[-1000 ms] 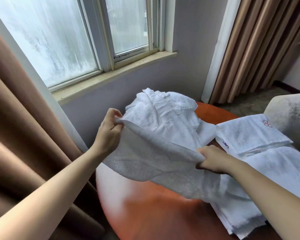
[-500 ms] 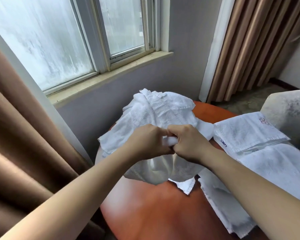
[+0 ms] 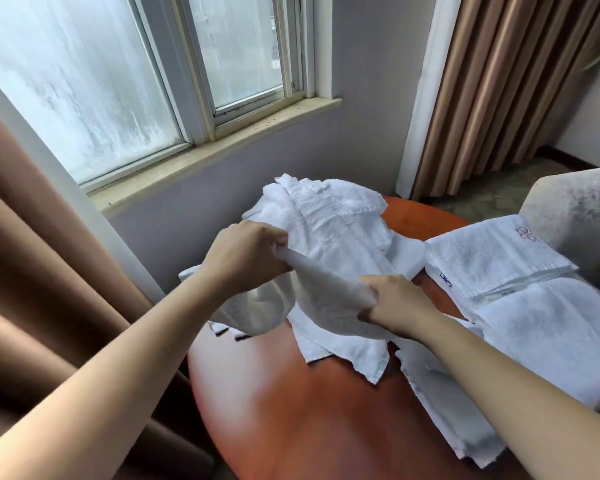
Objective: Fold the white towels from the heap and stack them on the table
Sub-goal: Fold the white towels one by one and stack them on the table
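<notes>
Both hands grip one white towel

The left hand [image 3: 248, 252] and right hand [image 3: 397, 306] pinch the towel [image 3: 326, 299], its limp, rumpled cloth (frayed corners) sagging onto the table [image 3: 309, 420].

The heaped towels [image 3: 333, 216] are plain white — the folded towel [image 3: 492, 261] is marked with a red emblem [image 3: 525, 233] and a blue mark [image 3: 445, 280]. The table [image 3: 309, 417] is coloured orange-brown, the curtains [image 3: 499, 81] tan.
</notes>
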{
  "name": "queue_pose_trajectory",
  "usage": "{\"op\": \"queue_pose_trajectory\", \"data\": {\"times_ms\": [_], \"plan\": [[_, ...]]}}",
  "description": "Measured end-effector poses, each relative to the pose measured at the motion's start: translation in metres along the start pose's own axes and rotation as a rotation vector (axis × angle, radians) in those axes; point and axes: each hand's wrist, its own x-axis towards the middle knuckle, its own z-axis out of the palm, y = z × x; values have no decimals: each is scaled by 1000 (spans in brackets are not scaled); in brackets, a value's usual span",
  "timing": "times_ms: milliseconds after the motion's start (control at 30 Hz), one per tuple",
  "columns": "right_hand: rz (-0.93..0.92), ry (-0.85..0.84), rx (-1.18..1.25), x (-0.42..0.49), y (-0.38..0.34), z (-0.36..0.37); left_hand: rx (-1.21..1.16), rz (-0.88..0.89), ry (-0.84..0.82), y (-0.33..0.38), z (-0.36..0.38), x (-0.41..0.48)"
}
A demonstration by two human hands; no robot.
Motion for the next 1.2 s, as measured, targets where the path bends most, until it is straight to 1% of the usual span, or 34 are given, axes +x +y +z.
{"op": "queue_pose_trajectory", "data": {"times_ms": [133, 200, 233, 333, 367, 433, 500, 567, 700, 767, 833, 867, 933, 1000, 1100, 1200], "plan": [[63, 28, -7, 1, 20, -8, -22, -69, 33, -23, 5, -6], [82, 29, -4, 1, 26, -13, 3, -110, 3, -31, 8, -7], [70, 29, -4, 0, 27, -14, 41, -122, -46, -33, 8, -7], [-22, 81, 11, 1, 21, -18, 154, -137, -279, -35, 6, -11], [-49, 92, 21, 1, 17, -19, 155, -136, -333, -33, 4, -13], [-100, 44, 7, 0, 8, -23, 150, -106, -353, -24, 2, -15], [-136, -31, -13, 0, -3, -25, 126, -40, -339, -8, 3, -16], [-164, -59, 11, -1, -15, -27, 68, 29, -344, 12, 8, -17], [-221, -17, 73, -3, -35, -35, -97, 77, -372, 42, 23, -19], [-253, 24, 92, -7, -39, -40, -210, 64, -380, 45, 27, -17], [-261, 63, 133, -12, -40, -42, -299, 71, -366, 42, 30, -15], [-266, 75, 141, -13, -40, -42, -297, 96, -350, 41, 31, -15], [-280, 87, 124, -14, -40, -37, -217, 144, -295, 41, 34, -16], [-273, 113, 96, -12, -35, -28, -166, 182, -187, 39, 37, -20], [-212, 170, 81, -10, -18, -15, -197, 299, 17, 30, 41, -25], [-143, 275, 105, -11, -2, -6, -219, 334, 111, 19, 41, -30]]}}
